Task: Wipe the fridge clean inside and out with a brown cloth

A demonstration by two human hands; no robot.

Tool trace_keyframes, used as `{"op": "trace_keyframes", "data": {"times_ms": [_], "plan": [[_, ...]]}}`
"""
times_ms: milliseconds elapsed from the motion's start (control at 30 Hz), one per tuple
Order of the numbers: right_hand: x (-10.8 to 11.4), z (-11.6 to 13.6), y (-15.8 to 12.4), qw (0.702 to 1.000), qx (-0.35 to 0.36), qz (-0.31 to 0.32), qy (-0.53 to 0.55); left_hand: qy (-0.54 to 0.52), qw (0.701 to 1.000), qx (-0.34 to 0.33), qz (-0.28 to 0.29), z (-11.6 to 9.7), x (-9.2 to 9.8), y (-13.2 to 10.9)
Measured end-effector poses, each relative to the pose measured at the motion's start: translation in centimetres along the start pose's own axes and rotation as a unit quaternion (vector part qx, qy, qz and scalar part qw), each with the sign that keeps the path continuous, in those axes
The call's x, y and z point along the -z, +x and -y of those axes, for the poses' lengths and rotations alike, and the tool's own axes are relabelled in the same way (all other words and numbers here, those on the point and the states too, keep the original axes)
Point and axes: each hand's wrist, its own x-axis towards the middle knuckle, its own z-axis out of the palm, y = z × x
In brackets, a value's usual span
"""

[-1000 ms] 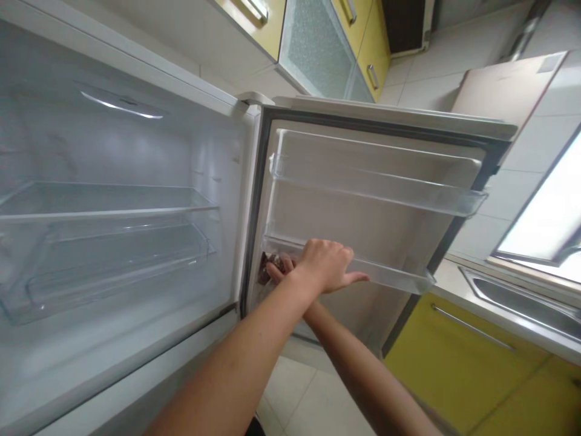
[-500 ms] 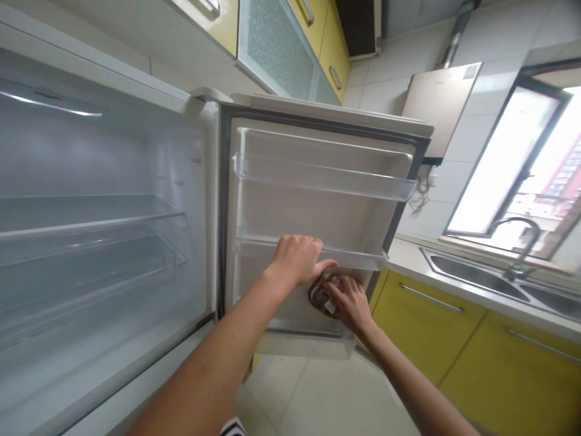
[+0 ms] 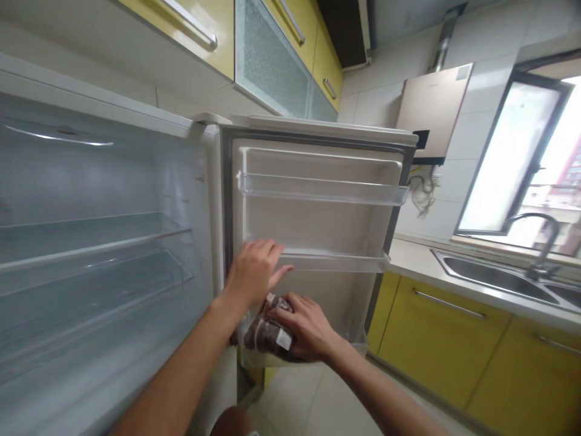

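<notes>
My right hand (image 3: 304,327) grips a clear plastic packet of dark food (image 3: 265,333) with a white label, low at the bottom bin of the open fridge door (image 3: 318,224). My left hand (image 3: 254,272) hovers just above the packet with its fingers stretched out, close to the left end of the door's middle shelf (image 3: 336,261). The left hand holds nothing. The door's top shelf (image 3: 322,191) holds nothing that I can see.
The fridge interior (image 3: 91,242) at left has bare glass shelves and a clear drawer. Yellow upper cabinets (image 3: 200,18) hang above. At right run a counter with a steel sink (image 3: 490,275) and tap, yellow lower cabinets (image 3: 454,327) and a window.
My right hand has carried the packet left and down along the door to the bottom bin. My left hand has come off the middle shelf's rim and slid left, fingers spread.
</notes>
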Motion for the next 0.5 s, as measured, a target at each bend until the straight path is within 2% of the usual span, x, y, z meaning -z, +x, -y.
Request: {"op": "trace_keyframes", "data": {"times_ms": [67,133,200,233,267,333,400,433,500], "plan": [[4.9,1.3,-1.5,0.995,0.041,-0.087,-0.007,-0.012,0.996,0.059,-0.072,2.4,-0.2,-2.7],[10.0,2.0,-1.2,0.980,0.072,-0.186,-0.027,-0.058,0.987,0.089,-0.123,3.9,-0.8,-4.6],[14.4,2.2,1.8,0.971,0.031,-0.236,-0.032,-0.119,0.976,0.098,-0.157,4.4,-1.9,-5.7],[16.0,2.1,4.3,0.974,-0.023,-0.221,-0.043,-0.146,0.968,0.104,-0.178,4.3,-2.5,-6.0],[17.1,2.0,7.1,0.978,-0.085,-0.181,-0.059,-0.170,0.958,0.115,-0.202,4.2,-3.2,-6.2],[17.8,1.6,13.1,0.983,-0.168,-0.025,-0.070,-0.207,0.935,0.140,-0.251,3.8,-4.3,-6.3],[17.1,0.9,18.2,0.972,-0.186,0.146,0.008,-0.227,0.921,0.154,-0.278,3.5,-4.9,-6.4],[16.5,0.5,20.1,0.959,-0.186,0.204,0.066,-0.226,0.920,0.159,-0.278,3.4,-5.0,-6.4],[15.4,-0.6,21.8,0.936,-0.187,0.248,0.167,-0.202,0.925,0.178,-0.268,3.3,-4.8,-6.5]]}}
